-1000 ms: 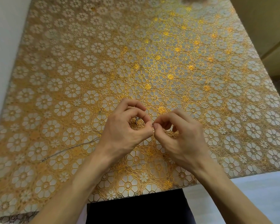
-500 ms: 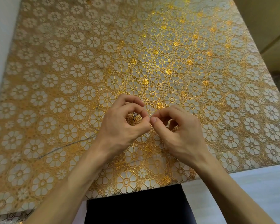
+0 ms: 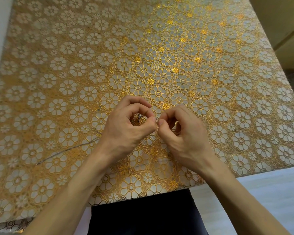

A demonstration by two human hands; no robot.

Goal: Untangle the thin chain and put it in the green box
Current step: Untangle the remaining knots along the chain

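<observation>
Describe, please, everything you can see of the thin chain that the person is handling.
The thin chain is a very fine, dark, metallic-looking strand. One slack length trails leftward from under the left hand across the gold floral tablecloth. A small tangled clump shows inside the curl of that hand's fingers. A short stretch seems pinched between the fingertips of the left hand and the right hand. Its links are too fine to make out.

Chain (image 3: 68, 150) v. thin, mostly hidden; knot unclear.
</observation>
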